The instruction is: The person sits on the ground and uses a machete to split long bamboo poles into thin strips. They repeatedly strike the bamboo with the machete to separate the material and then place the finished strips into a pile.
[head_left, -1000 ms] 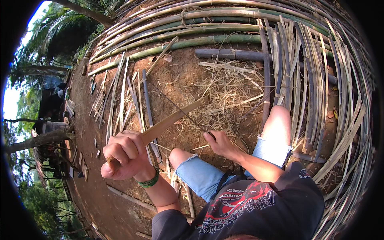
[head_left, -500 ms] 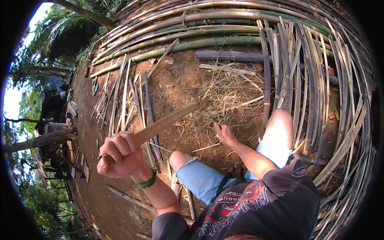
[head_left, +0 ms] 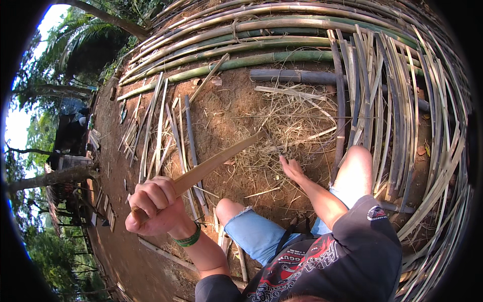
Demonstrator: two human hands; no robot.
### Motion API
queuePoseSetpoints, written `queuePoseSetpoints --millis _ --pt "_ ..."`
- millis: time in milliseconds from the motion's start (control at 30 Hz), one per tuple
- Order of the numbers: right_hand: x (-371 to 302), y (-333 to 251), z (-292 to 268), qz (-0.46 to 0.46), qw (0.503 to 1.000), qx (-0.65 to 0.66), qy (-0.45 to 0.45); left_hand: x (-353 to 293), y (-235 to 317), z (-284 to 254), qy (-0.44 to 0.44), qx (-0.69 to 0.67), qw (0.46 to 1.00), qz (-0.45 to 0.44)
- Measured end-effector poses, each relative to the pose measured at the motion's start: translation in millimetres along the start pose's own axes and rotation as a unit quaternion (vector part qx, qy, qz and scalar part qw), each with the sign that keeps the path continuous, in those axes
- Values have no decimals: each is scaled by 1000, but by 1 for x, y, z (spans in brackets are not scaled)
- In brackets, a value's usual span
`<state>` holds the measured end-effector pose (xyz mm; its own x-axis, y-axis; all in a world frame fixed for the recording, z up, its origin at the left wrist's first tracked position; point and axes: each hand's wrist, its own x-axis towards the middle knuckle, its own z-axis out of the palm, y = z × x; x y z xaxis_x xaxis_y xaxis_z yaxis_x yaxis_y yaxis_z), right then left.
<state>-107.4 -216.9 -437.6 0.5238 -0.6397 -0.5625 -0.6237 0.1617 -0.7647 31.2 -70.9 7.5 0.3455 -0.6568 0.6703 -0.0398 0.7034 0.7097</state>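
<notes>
My left hand (head_left: 156, 204) is closed in a fist around one end of a long flat bamboo strip (head_left: 216, 161), its short end poking out below the fist. The strip slants up and to the right, its far tip over a heap of thin shavings (head_left: 289, 133). Right of that tip and lower, my right hand (head_left: 293, 169) is closed, thumb toward the heap. A small dark, thin piece juts from its fingers; its kind is too unclear to name. The right hand and the strip appear apart.
Long bamboo poles (head_left: 241, 60) lie across the far side. Many split bamboo strips (head_left: 390, 110) rest over a dark pole (head_left: 297, 75) on the right. More loose strips (head_left: 163, 121) lie on brown soil to the left. My bare knees (head_left: 357, 163) flank the work area.
The whole view has shifted slightly, so the ground appears a little lower and farther right. Both hands keep their grips; the right hand has moved slightly rightward, and the strip holds nearly the same slant.
</notes>
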Motion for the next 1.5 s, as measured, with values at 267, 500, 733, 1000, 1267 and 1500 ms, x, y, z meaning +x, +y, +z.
queuePoseSetpoints --millis 267,500,733,1000,1267,1500 --pt "16 14 -3 41 999 -23 5 8 -3 -6 -4 -21 1000 -4" --pt "-20 -5 15 -69 997 -43 6 -10 4 -30 98 -34 994 29" --pt "37 3 -12 127 990 -61 -22 26 -1 -48 124 -54 990 40" --pt "-52 -123 10 -291 946 130 65 28 -3 -55 210 -17 975 75" --pt "-155 -275 -33 -497 824 270 47 52 -25 21 148 78 986 11" --pt "-155 -291 -62 -440 808 388 57 18 -45 27 313 216 925 20"
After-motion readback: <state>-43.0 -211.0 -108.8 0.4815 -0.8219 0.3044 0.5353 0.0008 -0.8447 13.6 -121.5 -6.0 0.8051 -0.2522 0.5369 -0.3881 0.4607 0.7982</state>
